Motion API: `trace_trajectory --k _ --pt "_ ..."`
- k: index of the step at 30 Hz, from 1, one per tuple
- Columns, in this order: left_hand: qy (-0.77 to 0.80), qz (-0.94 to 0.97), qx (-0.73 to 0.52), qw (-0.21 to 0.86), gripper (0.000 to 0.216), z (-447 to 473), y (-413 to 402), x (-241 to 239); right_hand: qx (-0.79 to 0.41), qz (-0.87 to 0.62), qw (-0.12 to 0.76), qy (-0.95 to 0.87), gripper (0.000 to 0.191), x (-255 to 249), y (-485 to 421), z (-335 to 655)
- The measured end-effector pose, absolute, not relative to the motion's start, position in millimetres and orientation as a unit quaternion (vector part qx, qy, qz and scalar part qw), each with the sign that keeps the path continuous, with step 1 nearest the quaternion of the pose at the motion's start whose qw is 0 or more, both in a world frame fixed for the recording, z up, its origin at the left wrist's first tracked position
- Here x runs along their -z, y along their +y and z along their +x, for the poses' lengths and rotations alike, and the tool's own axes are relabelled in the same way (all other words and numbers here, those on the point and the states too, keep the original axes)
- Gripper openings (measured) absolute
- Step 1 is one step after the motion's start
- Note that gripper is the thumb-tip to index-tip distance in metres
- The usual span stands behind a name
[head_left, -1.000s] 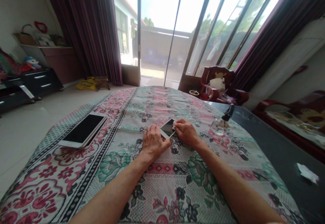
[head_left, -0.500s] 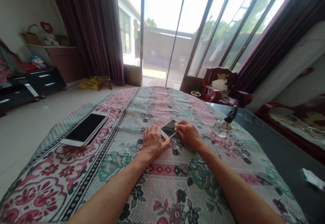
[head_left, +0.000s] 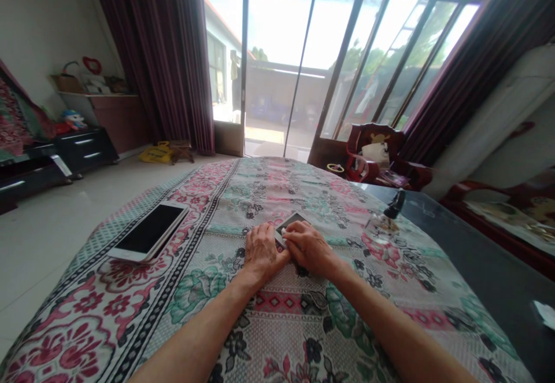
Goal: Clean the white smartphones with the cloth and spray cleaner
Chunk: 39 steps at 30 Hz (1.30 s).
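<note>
A small phone with a dark screen lies on the floral cloth in the middle of the table. My left hand rests on the cloth with curled fingers against the phone's left edge. My right hand lies over the phone's near half, fingertips pinched on a small white bit at the screen. Only the phone's far corner shows.
A larger white phone lies face up at the cloth's left edge. A small dark-capped glass bottle stands at the right, where the bare dark tabletop begins. A white scrap lies far right. Red wooden chairs stand beyond.
My right hand has slid left across the small phone's screen and now covers most of it. My left hand has stayed at the phone's edge. The view has tilted a little.
</note>
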<state>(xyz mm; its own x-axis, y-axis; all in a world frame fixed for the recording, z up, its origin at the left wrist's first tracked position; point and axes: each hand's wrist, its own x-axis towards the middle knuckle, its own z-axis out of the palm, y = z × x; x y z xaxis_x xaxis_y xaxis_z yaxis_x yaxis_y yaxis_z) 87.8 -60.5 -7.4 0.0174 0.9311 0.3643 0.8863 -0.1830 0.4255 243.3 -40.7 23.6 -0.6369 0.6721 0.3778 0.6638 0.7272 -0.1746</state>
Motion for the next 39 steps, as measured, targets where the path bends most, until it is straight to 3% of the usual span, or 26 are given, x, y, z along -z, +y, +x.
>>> trace_trajectory --k 12,16,25,39 --pt "0.622 0.716 -0.313 0.043 0.048 86 -56 10 0.029 -0.527 0.224 -0.820 0.023 -14 -3 277" --pt "0.624 0.699 -0.347 0.053 0.041 82 -52 13 0.039 -0.556 0.219 -0.801 0.024 -11 0 279" --pt "0.629 0.707 -0.312 0.078 0.029 74 -50 5 0.044 -0.555 0.202 -0.806 0.025 -18 -6 272" --pt "0.658 0.703 -0.260 0.071 0.033 74 -48 4 -0.003 -0.433 0.224 -0.873 0.019 -17 -13 229"
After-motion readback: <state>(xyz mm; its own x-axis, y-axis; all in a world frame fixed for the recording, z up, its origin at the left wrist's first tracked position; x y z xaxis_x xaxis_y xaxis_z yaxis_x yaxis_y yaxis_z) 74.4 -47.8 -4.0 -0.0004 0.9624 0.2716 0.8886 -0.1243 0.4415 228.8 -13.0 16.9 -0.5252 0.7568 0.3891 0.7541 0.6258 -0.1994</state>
